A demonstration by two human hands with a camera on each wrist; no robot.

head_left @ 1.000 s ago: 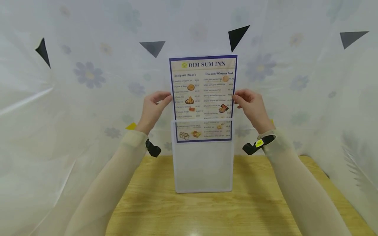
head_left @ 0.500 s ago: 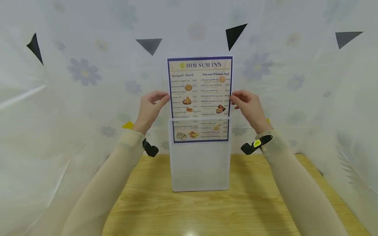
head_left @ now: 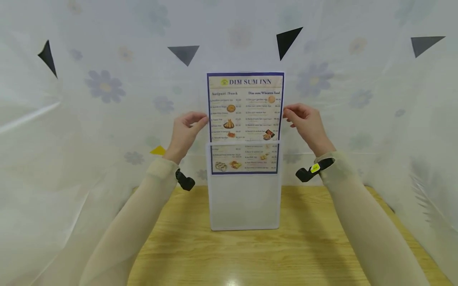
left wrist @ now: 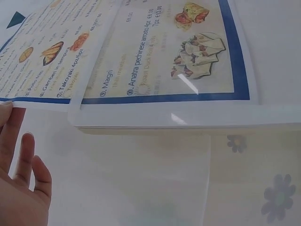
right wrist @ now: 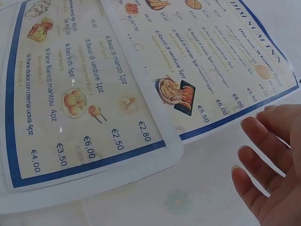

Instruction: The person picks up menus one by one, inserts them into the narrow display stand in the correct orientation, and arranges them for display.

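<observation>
A "DIM SUM INN" menu sheet [head_left: 245,107] with a blue border stands upright, its lower part inside a clear plastic holder [head_left: 245,202] on the wooden table [head_left: 250,258]. My left hand [head_left: 193,124] is at the sheet's left edge. In the left wrist view its fingers [left wrist: 21,155] lie straight, one tip touching the menu [left wrist: 155,56] beside the holder's rim [left wrist: 164,120]. My right hand [head_left: 296,115] hovers just off the right edge. The right wrist view shows its fingers [right wrist: 263,150] relaxed, close to the menu [right wrist: 197,70] and holding nothing.
A sheer white curtain [head_left: 89,119] with pale flowers and dark triangles [head_left: 288,39] closes in the back and both sides. A small yellow piece [head_left: 157,151] shows behind my left wrist. The table's front part [head_left: 229,274] lies between my forearms.
The menu has slid a little deeper into the holder. My right hand has risen slightly and come off the sheet's edge. My left hand has barely moved.
</observation>
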